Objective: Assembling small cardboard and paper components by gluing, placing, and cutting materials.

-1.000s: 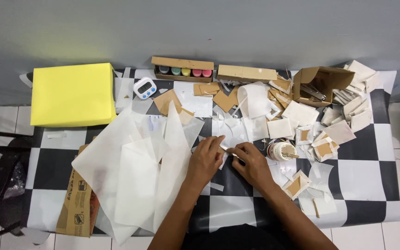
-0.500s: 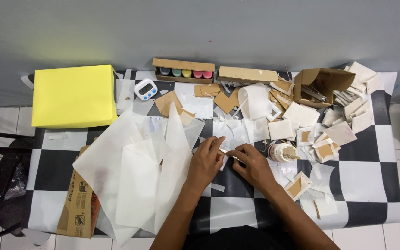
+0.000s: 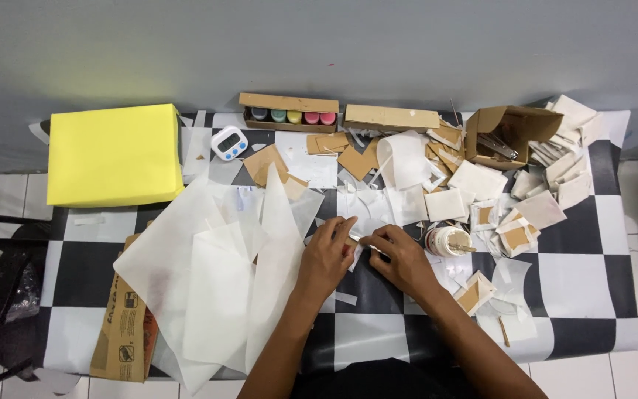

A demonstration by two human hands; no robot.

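- Though mostly hidden by the fingers, the small white paper piece (image 3: pixel 356 238) lies near the middle of the checkered table (image 3: pixel 577 288), just right of the heap of translucent white sheets (image 3: pixel 208 281); it looks thin, light and limp, easily creased, so its edges seem the best place to hold it
- Left hand (image 3: pixel 326 255) lies palm down, fingertips pinching the piece's left end
- Right hand (image 3: pixel 400 258) mirrors it, fingers curled, nipping the right end, with a small round tub (image 3: pixel 443 240) just beside it
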